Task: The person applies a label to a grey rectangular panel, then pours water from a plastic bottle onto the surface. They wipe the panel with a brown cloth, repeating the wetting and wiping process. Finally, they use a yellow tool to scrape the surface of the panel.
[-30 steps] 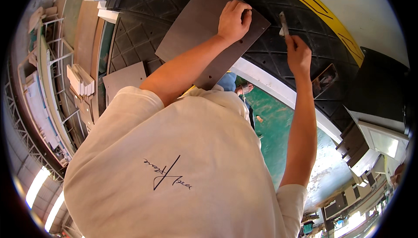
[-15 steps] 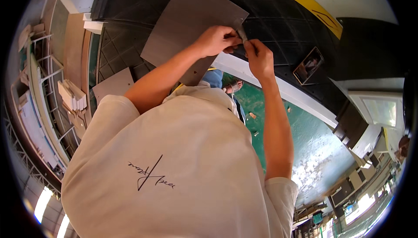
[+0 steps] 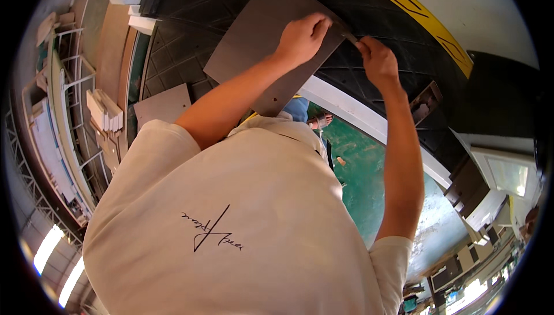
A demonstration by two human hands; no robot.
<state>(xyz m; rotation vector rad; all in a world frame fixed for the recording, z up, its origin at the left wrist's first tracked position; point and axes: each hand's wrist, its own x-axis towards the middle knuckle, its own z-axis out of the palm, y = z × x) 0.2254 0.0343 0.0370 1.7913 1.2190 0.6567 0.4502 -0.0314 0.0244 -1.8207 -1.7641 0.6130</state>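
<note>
A grey-brown flat panel (image 3: 259, 32) lies on the black surface, one corner toward my body. Over its right part is my left hand (image 3: 303, 41), its fingers curled into a pinch; what they hold, if anything, is hidden. Just off the panel's right edge, my right hand (image 3: 380, 64) pinches one end of a thin, pale greyish strip (image 3: 350, 37). The strip points toward the panel's far right corner and blurs there, so I cannot tell whether it touches the panel.
The black quilted worktop (image 3: 369, 64) has a white front edge (image 3: 340, 98). A phone-like dark rectangle (image 3: 426, 103) lies on it at right. At left are a smaller panel (image 3: 161, 106) and stacked pale boards (image 3: 104, 110). The green floor (image 3: 360, 168) holds small scraps.
My hands were close together at the panel's right corner and have moved apart, the right one farther right. The strip between them shows more. The whole view has shifted slightly.
</note>
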